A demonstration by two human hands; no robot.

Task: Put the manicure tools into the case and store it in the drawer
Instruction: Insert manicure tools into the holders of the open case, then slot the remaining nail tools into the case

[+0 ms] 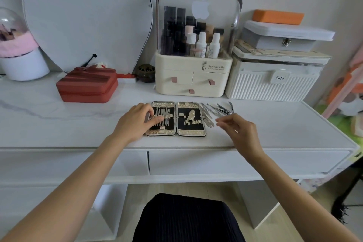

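Open case [175, 119] near table [275, 135] edge

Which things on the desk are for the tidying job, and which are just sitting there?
For the job: open manicure case, loose manicure tools, desk drawer, left hand, right hand.

Just sitting there: red zip pouch, cosmetics organizer, white ribbed box, mirror.

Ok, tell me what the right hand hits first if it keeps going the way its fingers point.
Most likely the loose manicure tools on the desk: the right hand points up-left toward them, just right of the open case. Its height above them is unclear.
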